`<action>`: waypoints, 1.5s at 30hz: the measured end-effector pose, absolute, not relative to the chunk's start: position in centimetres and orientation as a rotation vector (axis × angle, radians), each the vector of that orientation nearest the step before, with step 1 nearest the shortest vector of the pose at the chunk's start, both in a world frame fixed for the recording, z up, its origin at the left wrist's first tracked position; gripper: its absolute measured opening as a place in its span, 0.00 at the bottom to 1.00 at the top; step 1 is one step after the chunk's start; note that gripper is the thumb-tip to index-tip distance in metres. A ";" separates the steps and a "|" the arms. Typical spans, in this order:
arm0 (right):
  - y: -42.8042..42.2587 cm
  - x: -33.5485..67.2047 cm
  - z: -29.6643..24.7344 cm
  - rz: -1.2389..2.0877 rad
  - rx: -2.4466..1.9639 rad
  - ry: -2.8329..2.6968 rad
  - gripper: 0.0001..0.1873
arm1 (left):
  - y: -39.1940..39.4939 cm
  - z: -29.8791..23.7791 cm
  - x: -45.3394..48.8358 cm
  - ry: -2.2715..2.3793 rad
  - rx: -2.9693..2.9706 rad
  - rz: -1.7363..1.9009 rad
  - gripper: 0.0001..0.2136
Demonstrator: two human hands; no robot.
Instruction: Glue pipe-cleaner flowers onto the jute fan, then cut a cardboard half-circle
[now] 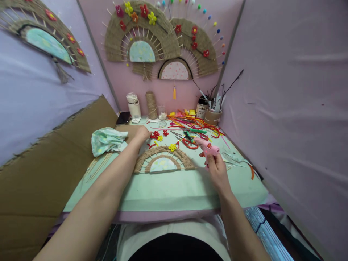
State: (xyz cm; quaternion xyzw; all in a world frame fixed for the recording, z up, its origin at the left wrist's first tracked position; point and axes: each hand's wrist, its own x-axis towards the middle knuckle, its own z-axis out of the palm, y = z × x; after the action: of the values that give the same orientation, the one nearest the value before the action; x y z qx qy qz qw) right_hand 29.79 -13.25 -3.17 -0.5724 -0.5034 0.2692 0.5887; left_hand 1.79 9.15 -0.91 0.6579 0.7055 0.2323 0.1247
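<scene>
My right hand (216, 168) grips a pink hot glue gun (206, 145), held over the right side of the table. My left hand (143, 134) reaches forward to the small red flowers (156, 135). Its fingers are mostly hidden behind the back of the hand, so I cannot tell whether they touch a flower. Between my arms lies a half-round fan (163, 165) of twine and sticks, with a pale green floral fabric centre. One yellow flower (172, 147) sits on its upper rim. Another yellow flower (160, 138) lies loose beside the red ones.
Scissors (189, 144), green-handled pliers (198, 131) and tangled pipe cleaners (201, 121) lie at the back right. Crumpled fabric (108, 140) and thin sticks (100, 166) are at left, near a cardboard wall (59, 159). A twine spool (151, 105) and white bottle (133, 106) stand behind.
</scene>
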 end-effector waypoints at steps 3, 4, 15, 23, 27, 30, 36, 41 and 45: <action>-13.3 29.8 -3.1 0.616 -1.330 -1.172 0.21 | 9.1 -1.4 2.1 2.017 1.877 0.736 0.04; -13.3 29.7 -3.1 0.617 -1.329 -1.169 0.21 | 9.0 -1.4 2.0 1.998 1.866 0.760 0.04; -13.7 28.8 -2.9 0.671 -1.259 -1.227 0.22 | 2.8 2.1 1.4 1.046 1.132 1.076 0.09; -14.9 26.4 -1.5 0.704 -1.175 -1.354 0.23 | -2.5 1.1 4.2 0.738 0.693 0.960 0.08; -14.5 25.5 -1.2 0.740 -1.143 -1.386 0.23 | -2.4 0.7 3.9 0.736 0.662 0.971 0.09; -14.2 25.3 -0.6 0.721 -1.145 -1.368 0.24 | -2.0 0.6 3.1 0.712 0.648 1.042 0.10; -14.2 24.9 -0.2 0.705 -1.148 -1.347 0.24 | -1.9 0.6 2.8 0.651 0.624 1.079 0.08; -14.2 24.1 -0.7 0.712 -1.115 -1.382 0.21 | -2.4 0.5 3.3 0.660 0.674 1.039 0.09; -14.2 23.6 -1.0 0.743 -1.093 -1.406 0.20 | -2.5 0.1 3.6 0.666 0.719 1.025 0.10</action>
State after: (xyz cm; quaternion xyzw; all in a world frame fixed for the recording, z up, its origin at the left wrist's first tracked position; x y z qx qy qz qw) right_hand 23.60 -14.17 -0.96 -0.4655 -0.5989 0.3164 0.5696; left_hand 3.58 -2.46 0.13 0.3301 0.3056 0.4707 0.7590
